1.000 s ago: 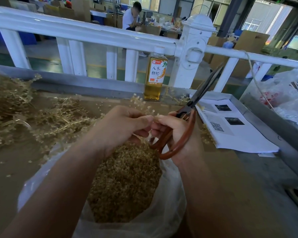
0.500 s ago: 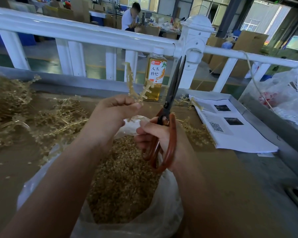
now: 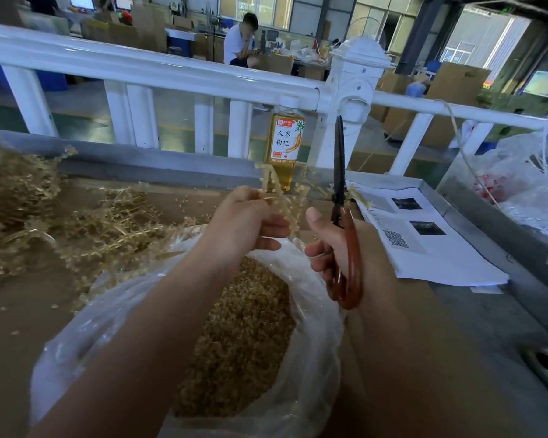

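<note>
Writing first: the bottle (image 3: 284,143) at the far edge, in front of the white railing (image 3: 171,74), has a label w/ 人参枸杞 in dark characters, a small red logo top left and a ginseng-root drawing. The smaller print is too small to read. It holds amber liquid and has a white cap. The paper sheets (image 3: 424,245) to the right of your hands show a QR code plus two dark photos; the text is blurred.

Your right hand (image 3: 329,248) has its fingers curled through the red-brown loop handles of the scissors (image 3: 339,172), thumb sticking up. The blades are together. The long axis runs approx. vertical in view: tip up and far, in front of the railing post, handles down and near.

Your left hand (image 3: 244,222) pinches a dried sprig (image 3: 277,192) between thumb and fingers. The sprig arcs up from the fingers, then droops right, ending just left of your right thumb. It's partly motion-blurred. The sprig and blades are apart.

Both hands are above the far rim of the clear plastic bag (image 3: 310,343), which holds tan cut bits (image 3: 241,327). A pile of the same dried sprigs (image 3: 29,200) lies on the brown table at left.
</note>
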Demonstrator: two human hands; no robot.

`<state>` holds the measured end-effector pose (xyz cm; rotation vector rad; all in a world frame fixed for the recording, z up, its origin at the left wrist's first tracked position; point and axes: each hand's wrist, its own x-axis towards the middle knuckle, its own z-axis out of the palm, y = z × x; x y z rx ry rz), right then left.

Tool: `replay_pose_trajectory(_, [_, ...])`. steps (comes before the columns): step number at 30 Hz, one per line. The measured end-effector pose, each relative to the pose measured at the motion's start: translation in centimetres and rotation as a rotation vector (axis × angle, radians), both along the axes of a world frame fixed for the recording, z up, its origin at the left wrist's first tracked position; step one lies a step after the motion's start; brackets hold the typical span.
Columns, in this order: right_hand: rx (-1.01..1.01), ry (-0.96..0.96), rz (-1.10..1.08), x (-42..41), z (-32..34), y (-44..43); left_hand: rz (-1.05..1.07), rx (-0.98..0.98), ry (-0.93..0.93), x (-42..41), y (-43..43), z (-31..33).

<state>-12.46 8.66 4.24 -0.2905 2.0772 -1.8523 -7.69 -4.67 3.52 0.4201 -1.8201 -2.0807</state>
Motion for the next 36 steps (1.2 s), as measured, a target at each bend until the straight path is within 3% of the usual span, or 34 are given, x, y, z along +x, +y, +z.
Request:
replay_pose_trajectory(11, [0.019,-0.013,-0.127,-1.7,-0.3,1.2,-0.193,0.137,-0.214,-4.9,3.2,-0.8])
replay_pose_trajectory(16, [0.055,-0.014,-0.156,-2.3,-0.6,1.3,-0.101,-0.345,-0.283,-5.7,4.1,-1.5])
replay_pose_trajectory(22, [0.032,0.042,-0.107,-2.1,-0.9,1.4,0.033,-0.743,-0.277,-5.3,4.4,-1.1])
replay_pose_trajectory(26, [0.117,0.143,-0.123,-1.9,-1.2,1.5,-0.018,-0.696,-0.236,-5.1,3.8,-1.3])
replay_pose_trajectory(29, [0.319,0.243,-0.118,-2.3,-1.6,1.7,0.026,-0.641,-0.193,-4.5,3.6,-1.2])
replay_pose_trajectory(34, [0.61,0.292,-0.09,-2.9,-2.5,1.8,0.039,-0.568,-0.186,-3.9,2.8,-1.5])
replay_pose_trajectory(36, [0.633,0.279,-0.068,-3.1,-2.8,1.8,0.067,-0.566,-0.215,-3.9,2.4,-1.8])
